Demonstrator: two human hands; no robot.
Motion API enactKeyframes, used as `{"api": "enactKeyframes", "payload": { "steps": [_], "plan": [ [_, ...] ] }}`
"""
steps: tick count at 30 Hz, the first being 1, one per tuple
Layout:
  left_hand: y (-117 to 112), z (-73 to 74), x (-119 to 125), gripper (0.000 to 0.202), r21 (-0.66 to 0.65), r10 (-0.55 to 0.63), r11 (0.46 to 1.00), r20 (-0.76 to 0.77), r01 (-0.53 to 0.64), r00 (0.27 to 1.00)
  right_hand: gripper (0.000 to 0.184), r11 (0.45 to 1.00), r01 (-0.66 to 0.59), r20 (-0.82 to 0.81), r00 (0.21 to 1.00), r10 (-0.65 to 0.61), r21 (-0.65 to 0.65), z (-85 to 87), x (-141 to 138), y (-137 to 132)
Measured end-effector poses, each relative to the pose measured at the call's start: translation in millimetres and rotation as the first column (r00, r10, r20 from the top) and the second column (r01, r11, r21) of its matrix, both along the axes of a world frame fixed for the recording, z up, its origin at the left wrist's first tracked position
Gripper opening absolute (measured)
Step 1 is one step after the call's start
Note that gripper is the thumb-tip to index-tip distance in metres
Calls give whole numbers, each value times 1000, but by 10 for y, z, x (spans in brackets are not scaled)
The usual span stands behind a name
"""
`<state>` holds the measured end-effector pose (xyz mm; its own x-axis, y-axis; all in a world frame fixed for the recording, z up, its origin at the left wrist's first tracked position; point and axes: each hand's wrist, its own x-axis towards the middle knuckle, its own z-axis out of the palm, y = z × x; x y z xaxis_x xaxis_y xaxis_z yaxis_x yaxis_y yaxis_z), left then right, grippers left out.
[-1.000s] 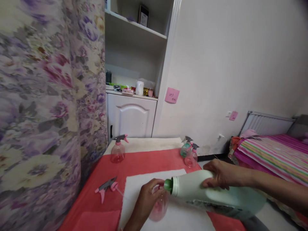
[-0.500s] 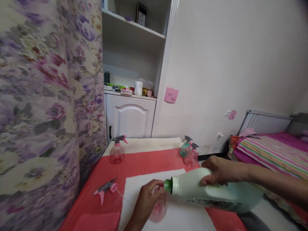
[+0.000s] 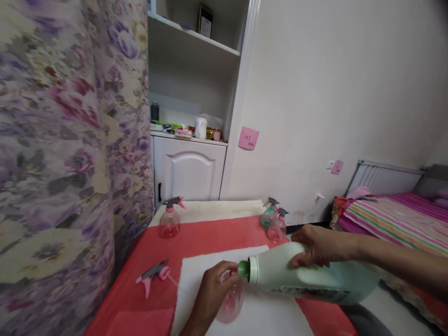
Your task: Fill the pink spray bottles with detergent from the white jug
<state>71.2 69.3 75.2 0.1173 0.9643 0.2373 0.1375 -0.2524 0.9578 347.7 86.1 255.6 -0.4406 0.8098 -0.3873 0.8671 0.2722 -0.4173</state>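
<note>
My right hand (image 3: 315, 247) is closed round the handle of a large pale green jug (image 3: 280, 275), tipped on its side over the table. Its green spout (image 3: 244, 269) points left, at the mouth of a clear pink spray bottle body (image 3: 231, 304). My left hand (image 3: 215, 284) pinches the neck of that bottle, which stands on a white cloth (image 3: 266, 312). Whether liquid is flowing I cannot make out. To the left, a grey and pink spray trigger head (image 3: 154, 275) lies on the red cloth, its thin tube reaching toward the white one.
A pink spray bottle (image 3: 170, 221) stands at the table's back left. At the back right are a green spray bottle (image 3: 269, 215) and another pink bottle (image 3: 277, 229). A floral curtain (image 3: 70, 163) borders the left side; a white cupboard (image 3: 189, 168) stands behind.
Both hands keep their hold. The jug's rear end looks slightly lower-left than before; otherwise almost nothing differs, apart from a tiny shift of the whole view.
</note>
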Motion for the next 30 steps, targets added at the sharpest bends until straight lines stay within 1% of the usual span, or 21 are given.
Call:
{"api": "enactKeyframes", "payload": {
  "steps": [5,15,21,30],
  "plan": [
    [-15,32,-5,20,-1,6,1000,-2,-6,1000,45,1000,-2,0,1000,2,-12,-3,10,29],
    [14,-34,2,21,8,-4,1000,2,4,1000,43,1000,-11,6,1000,11,-16,15,-13,13],
    [11,-24,-4,21,4,-4,1000,16,4,1000,44,1000,-18,-7,1000,18,-16,24,-20,17],
    [9,-36,1,21,7,0,1000,9,0,1000,41,1000,-20,22,1000,20,-20,53,-45,18]
  ]
}}
